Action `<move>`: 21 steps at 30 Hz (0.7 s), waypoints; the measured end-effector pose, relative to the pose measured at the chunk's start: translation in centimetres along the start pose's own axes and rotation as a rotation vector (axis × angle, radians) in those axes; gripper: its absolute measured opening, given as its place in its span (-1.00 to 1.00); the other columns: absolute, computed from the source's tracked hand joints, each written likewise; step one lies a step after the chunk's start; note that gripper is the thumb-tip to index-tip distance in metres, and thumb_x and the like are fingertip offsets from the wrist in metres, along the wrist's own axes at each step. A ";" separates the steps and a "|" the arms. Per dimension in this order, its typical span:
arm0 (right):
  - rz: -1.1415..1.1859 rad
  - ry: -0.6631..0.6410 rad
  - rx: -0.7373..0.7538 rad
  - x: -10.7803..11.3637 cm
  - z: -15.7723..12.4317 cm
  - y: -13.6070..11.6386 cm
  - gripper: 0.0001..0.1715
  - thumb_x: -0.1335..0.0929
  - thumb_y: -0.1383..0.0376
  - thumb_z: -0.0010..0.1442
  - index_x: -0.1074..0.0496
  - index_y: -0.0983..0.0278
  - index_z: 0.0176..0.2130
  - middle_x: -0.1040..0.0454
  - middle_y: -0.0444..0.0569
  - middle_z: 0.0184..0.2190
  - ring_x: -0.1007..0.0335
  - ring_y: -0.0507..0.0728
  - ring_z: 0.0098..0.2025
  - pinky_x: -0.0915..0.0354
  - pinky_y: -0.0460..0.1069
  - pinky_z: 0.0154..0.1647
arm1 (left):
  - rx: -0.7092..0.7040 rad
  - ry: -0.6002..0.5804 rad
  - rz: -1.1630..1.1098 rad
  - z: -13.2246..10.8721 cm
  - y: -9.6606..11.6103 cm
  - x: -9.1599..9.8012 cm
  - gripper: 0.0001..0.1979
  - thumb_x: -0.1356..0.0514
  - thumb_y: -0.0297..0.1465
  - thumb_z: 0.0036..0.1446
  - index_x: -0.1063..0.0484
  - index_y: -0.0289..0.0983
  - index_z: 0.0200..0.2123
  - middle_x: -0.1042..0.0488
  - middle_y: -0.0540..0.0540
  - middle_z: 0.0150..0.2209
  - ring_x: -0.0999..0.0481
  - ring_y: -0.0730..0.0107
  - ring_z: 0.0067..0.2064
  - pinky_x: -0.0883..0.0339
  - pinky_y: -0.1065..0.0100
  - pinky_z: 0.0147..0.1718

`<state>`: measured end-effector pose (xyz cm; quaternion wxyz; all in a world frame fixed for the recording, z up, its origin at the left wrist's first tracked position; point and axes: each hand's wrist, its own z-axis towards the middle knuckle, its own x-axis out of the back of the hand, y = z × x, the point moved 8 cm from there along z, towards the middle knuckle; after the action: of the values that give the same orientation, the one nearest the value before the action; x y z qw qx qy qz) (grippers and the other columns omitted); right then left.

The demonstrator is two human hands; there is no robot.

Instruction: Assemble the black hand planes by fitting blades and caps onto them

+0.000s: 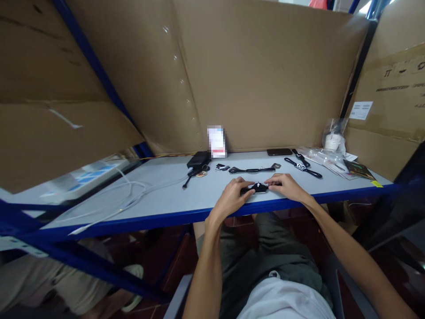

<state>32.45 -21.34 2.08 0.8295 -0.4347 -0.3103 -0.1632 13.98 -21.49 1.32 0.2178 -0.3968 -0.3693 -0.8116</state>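
A black spokeshave point(260, 188) with a small bright part at its middle lies near the table's front edge. My left hand point(232, 193) is closed on its left handle, thumb and fingers pinching it. On the other side, my right hand point(286, 186) has its fingers closed round the right handle. Just beyond my hands rests another black spokeshave body point(249, 170), with a flat metal blade point(276, 166) by its right end. Farther right lie two more spokeshaves, one point(303, 168) in front of the other point(300, 157).
A dark phone point(279, 152) lies at the back. Plastic bags point(323, 156) and a bagged white cup point(333, 141) crowd the right. Left are a black box point(199, 159), small black parts point(222, 167) and white cables point(142, 188). Cardboard walls point(265, 79) enclose the table point(159, 177).
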 end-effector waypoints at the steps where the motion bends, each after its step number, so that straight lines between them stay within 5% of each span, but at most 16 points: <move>1: -0.002 -0.003 0.004 0.0 0.0 0.0 -0.69 -0.42 0.40 0.20 -0.67 0.31 -0.07 -0.63 0.03 -0.23 -0.54 0.15 -0.21 -0.40 0.04 -0.07 | -0.004 -0.009 0.006 0.0 0.0 -0.1 -0.59 -0.17 -0.27 0.36 -0.52 -0.24 0.20 -0.51 -0.20 -0.08 -0.49 0.05 0.01 -0.33 0.11 0.08; 12: 0.013 0.037 -0.036 -0.2 1.0 -0.1 -0.69 -0.43 0.37 0.24 -0.66 0.26 -0.02 -0.67 0.00 -0.24 -0.57 0.14 -0.20 -0.39 0.01 -0.08 | 0.005 -0.005 0.060 0.1 0.4 -0.3 -0.63 -0.17 -0.28 0.38 -0.54 -0.18 0.18 -0.50 -0.19 -0.11 -0.49 0.09 -0.03 -0.34 0.16 0.04; 21: -0.458 -0.038 0.173 -2.0 3.1 -4.0 -0.90 -0.49 0.29 0.28 -0.64 0.30 -0.26 -0.59 0.06 -0.25 -0.43 0.22 -0.08 -0.30 0.06 -0.02 | 0.008 0.005 0.096 0.2 0.5 -0.3 -0.66 -0.18 -0.29 0.37 -0.59 -0.21 0.12 -0.51 -0.20 -0.14 -0.50 0.08 -0.06 -0.34 0.17 0.01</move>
<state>27.66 -21.10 4.61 0.7989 -0.2833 -0.4294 -0.3116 14.57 -21.68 1.38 0.2591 -0.4113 -0.3526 -0.7996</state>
